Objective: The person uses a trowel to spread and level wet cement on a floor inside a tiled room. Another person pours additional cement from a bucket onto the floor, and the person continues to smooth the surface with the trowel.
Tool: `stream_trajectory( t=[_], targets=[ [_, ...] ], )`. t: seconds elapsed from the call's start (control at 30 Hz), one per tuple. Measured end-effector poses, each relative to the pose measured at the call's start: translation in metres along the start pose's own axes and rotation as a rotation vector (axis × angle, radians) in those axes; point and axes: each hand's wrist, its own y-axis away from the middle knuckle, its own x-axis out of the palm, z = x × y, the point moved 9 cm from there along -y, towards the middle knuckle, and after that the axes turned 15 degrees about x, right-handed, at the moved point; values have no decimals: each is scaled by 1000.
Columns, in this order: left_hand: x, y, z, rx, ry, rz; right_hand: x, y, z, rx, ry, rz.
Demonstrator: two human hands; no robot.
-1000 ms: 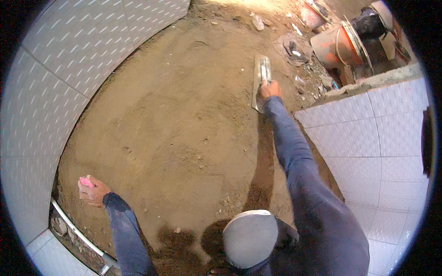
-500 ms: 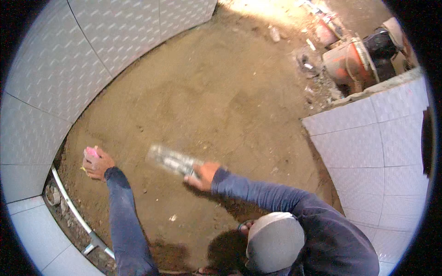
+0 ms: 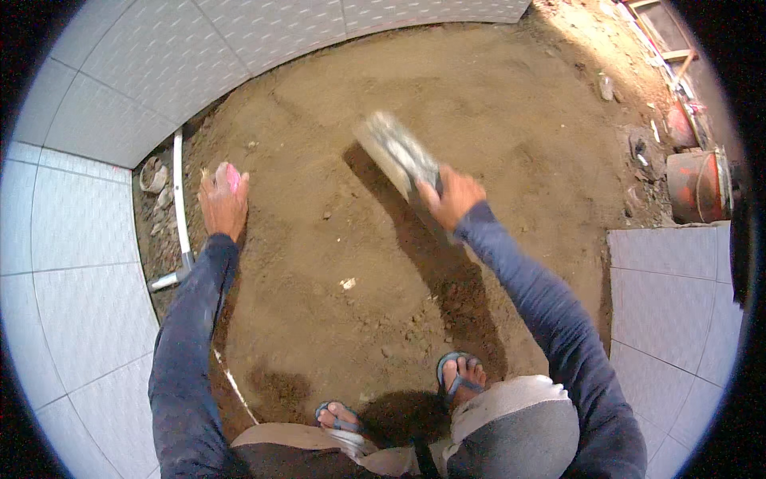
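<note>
My left hand point(image 3: 222, 209) is closed around a small bright pink thing point(image 3: 233, 176) with a yellowish bit beside it; the fingers cover most of it. It is at the left side of the sandy ground point(image 3: 319, 239), near the white pipe. In my right hand point(image 3: 459, 198) is a rectangular, mortar-smeared finishing trowel point(image 3: 387, 144), gripped at its near end. The trowel is tilted, slightly blurred, and appears raised, with its long shadow falling on the sand. Small lumps and a pale chip point(image 3: 347, 283) lie on the ground between my arms.
Tiled walls stand at the left point(image 3: 88, 303), the back point(image 3: 279, 24) and the right point(image 3: 666, 311). A white pipe point(image 3: 180, 191) runs along the left edge by rubble. An orange bucket point(image 3: 696, 188) and debris lie at the far right. My sandalled feet point(image 3: 463, 374) are on the sand.
The view has turned, bringing both my feet into sight. Both hands now appear higher in the picture, with the trowel farther right and apart from its shadow. Each hand keeps its hold.
</note>
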Motion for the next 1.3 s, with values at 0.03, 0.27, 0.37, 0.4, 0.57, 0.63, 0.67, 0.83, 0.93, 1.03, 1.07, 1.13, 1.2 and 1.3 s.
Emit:
stream_trajectory(
  t=[0.03, 0.27, 0.37, 0.4, 0.57, 0.63, 0.67, 0.83, 0.93, 1.03, 1.07, 1.13, 1.2, 1.3],
  targets=[
    [-14, 28, 3, -87, 102, 50, -4, -3, 30, -31, -52, -20],
    [-44, 159, -27, -470, 438, -131, 53, -16, 70, -184, 115, 38],
    [-78, 196, 2, -582, 377, -182, 41, 30, 101, -190, -53, 93],
    [-85, 197, 11, -597, 403, -218, 59, 37, 96, -197, -3, 125],
    [-83, 191, 42, -778, 639, -381, 80, 57, 96, -246, -69, 268],
    [-84, 209, 53, -961, 803, -300, 71, 100, 132, -324, -162, 386],
    [-81, 213, 53, -988, 833, -310, 73, 127, 149, -365, -138, 423],
    [-85, 226, 41, -1099, 979, -318, 136, 183, 153, -490, 149, 416],
    [-96, 237, 46, -1110, 1055, -330, 115, 197, 142, -494, 126, 444],
    [-104, 240, 51, -1109, 1105, -391, 143, 220, 87, -506, 144, 361],
    [-113, 243, 56, -1119, 1082, -423, 140, 219, 88, -523, 155, 367],
    [-110, 240, 57, -1114, 1053, -399, 127, 218, 90, -524, 193, 364],
    [-126, 234, 52, -984, 1045, -356, 99, 221, 61, -431, 169, 346],
    [-123, 238, 52, -1015, 1093, -364, 101, 214, -4, -241, 198, 391]
  ],
)
